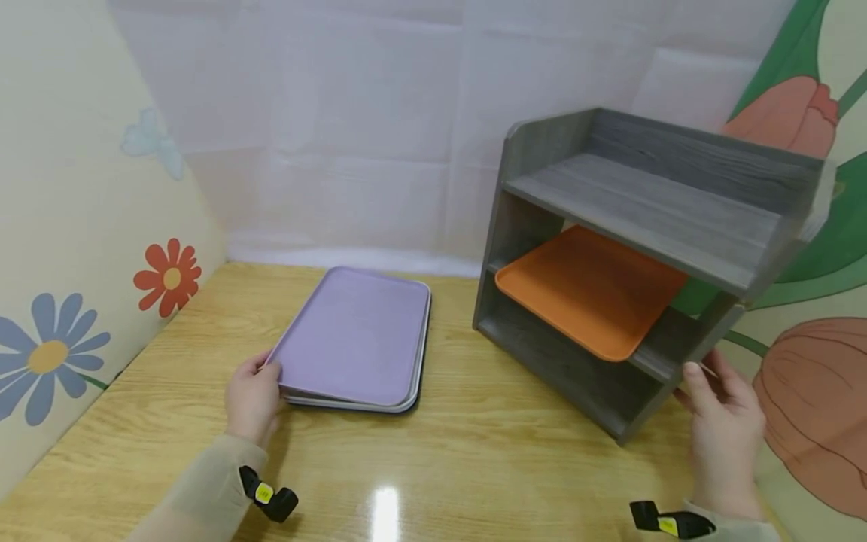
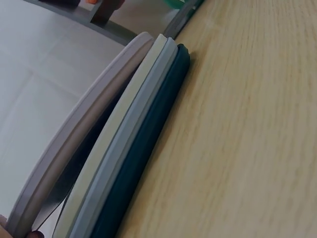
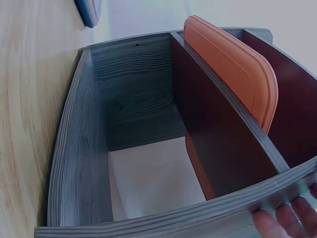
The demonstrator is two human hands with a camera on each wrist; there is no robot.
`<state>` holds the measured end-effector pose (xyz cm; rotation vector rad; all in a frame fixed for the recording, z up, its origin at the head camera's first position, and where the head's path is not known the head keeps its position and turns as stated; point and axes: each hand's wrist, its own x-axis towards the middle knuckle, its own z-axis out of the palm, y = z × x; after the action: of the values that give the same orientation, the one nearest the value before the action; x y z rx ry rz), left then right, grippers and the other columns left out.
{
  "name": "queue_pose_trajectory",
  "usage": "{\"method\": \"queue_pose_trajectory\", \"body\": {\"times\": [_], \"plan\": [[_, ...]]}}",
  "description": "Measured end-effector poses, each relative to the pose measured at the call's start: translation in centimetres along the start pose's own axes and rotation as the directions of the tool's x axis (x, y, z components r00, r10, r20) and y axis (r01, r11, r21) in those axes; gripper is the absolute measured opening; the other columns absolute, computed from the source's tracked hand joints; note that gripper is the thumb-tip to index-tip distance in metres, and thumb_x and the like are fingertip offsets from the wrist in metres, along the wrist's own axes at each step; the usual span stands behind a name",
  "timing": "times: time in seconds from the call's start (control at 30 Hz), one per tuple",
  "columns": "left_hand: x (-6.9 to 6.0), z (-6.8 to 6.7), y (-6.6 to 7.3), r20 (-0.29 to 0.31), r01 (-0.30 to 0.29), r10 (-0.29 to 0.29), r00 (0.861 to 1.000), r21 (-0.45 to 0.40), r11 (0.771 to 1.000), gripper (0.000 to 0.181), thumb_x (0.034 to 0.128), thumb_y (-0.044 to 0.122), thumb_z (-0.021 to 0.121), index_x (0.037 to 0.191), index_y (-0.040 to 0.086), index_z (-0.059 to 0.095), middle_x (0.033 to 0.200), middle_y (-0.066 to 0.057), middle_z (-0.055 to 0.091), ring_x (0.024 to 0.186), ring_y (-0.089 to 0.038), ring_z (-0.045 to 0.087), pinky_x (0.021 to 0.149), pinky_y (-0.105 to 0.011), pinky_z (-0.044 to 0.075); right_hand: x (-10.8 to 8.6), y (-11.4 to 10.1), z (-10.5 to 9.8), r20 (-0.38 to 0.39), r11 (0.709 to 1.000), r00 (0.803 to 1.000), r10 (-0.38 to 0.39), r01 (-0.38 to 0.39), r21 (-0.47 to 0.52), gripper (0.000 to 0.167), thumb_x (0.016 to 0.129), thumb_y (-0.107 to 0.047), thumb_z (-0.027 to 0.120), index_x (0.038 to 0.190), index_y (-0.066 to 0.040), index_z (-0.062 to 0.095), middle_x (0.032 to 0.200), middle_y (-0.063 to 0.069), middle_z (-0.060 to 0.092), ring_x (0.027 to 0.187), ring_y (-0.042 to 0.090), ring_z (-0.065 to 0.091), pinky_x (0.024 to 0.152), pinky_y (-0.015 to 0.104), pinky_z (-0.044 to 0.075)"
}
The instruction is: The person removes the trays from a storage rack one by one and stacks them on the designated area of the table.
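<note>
In the head view, my left hand (image 1: 252, 399) pinches the near left corner of a purple tray (image 1: 359, 335). That tray tops a stack; its held end is raised, leaving a gap seen in the left wrist view above a cream tray (image 2: 111, 134), a light grey tray (image 2: 128, 141) and a dark teal tray (image 2: 143, 148). My right hand (image 1: 728, 429) touches the outer right side of a grey wooden shelf unit (image 1: 677, 207), its fingertips at the panel's edge. An orange tray (image 1: 589, 290) lies on the unit's middle shelf, its front part jutting out.
The wooden table (image 1: 467, 452) carries the stack and the shelf unit. Behind them hangs a white cloth (image 1: 352, 135). Painted panels with flowers stand at left (image 1: 74, 188) and right. Bare table top lies between the stack and the unit.
</note>
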<state>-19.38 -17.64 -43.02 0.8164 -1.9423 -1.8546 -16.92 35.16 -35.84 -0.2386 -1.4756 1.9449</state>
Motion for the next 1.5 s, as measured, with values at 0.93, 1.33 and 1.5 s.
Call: {"method": "queue_pose_trajectory", "body": {"times": [0.93, 1.33, 1.5], "plan": [[0.2, -1.3, -0.6, 0.124, -0.001, -0.021, 0.992, 0.176, 0.984, 0.045, 0.0977, 0.021, 0.051, 0.136, -0.003, 0.051, 0.134, -0.018, 0.05, 0.115, -0.022, 0.045, 0.08, -0.02, 0.042, 0.3, -0.9, -0.1, -0.01, 0.998, 0.999, 0.033, -0.034, -0.051, 0.045, 0.083, 0.001, 0.073, 0.126, -0.003, 0.063, 0.104, 0.0, 0.067, 0.089, 0.007, 0.065, 0.056, 0.019, 0.054], [0.7, -1.6, -1.4, 0.218, -0.029, -0.028, 0.976, 0.254, 0.967, 0.052, 0.0987, 0.027, 0.052, 0.139, -0.005, 0.045, 0.133, -0.023, 0.049, 0.108, -0.024, 0.049, 0.074, -0.021, 0.048, 0.4, -1.2, -0.2, 0.012, 0.999, 0.999, 0.031, -0.031, -0.026, 0.041, 0.083, 0.006, 0.07, 0.123, -0.001, 0.063, 0.11, 0.003, 0.064, 0.088, 0.008, 0.065, 0.055, 0.02, 0.054], [0.8, -1.9, -1.4, 0.223, -0.011, -0.04, 0.974, 0.222, 0.975, 0.057, 0.0992, 0.033, 0.05, 0.143, -0.002, 0.04, 0.14, -0.022, 0.043, 0.12, -0.029, 0.042, 0.091, -0.034, 0.042, 0.4, -1.3, -0.2, 0.013, 0.998, 0.999, 0.047, -0.046, -0.032, 0.04, 0.083, 0.005, 0.07, 0.122, -0.002, 0.064, 0.11, 0.004, 0.062, 0.089, 0.009, 0.064, 0.055, 0.02, 0.054]]}}
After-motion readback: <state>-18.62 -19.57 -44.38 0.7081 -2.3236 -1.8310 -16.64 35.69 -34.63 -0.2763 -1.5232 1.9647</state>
